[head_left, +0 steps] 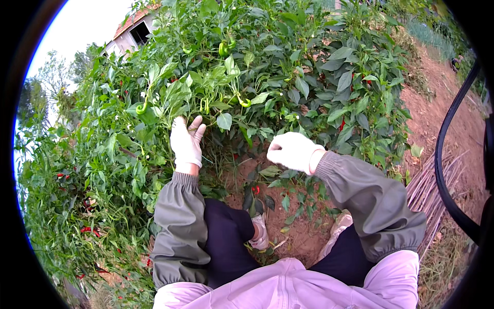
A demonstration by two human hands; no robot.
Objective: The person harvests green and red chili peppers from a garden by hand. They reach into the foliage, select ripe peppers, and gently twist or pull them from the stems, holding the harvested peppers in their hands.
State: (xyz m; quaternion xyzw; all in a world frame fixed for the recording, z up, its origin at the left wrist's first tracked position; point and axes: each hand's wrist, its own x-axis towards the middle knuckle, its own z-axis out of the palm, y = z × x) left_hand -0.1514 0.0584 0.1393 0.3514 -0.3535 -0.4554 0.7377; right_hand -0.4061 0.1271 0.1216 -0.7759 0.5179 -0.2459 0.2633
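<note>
My left hand (186, 145), in a white glove, reaches up into a leafy pepper plant (216, 81). Its fingers touch the stems of a branch whose pale leaf undersides face me; whether they grip it cannot be told. Curled green peppers hang around that branch, one pepper (142, 108) to the left of the hand and another pepper (244, 101) to its right. My right hand (292, 151), gloved too, is held above the soil just in front of the foliage. Its fingers are curled in, and nothing shows in them.
Red peppers (90, 230) show low in the plants at left. Between my shoes a small leafy branch (256, 199) lies over reddish soil (297, 235). Dry stalks (434, 193) are piled at right, near a black strap (440, 154). A tiled-roof building (133, 31) stands behind.
</note>
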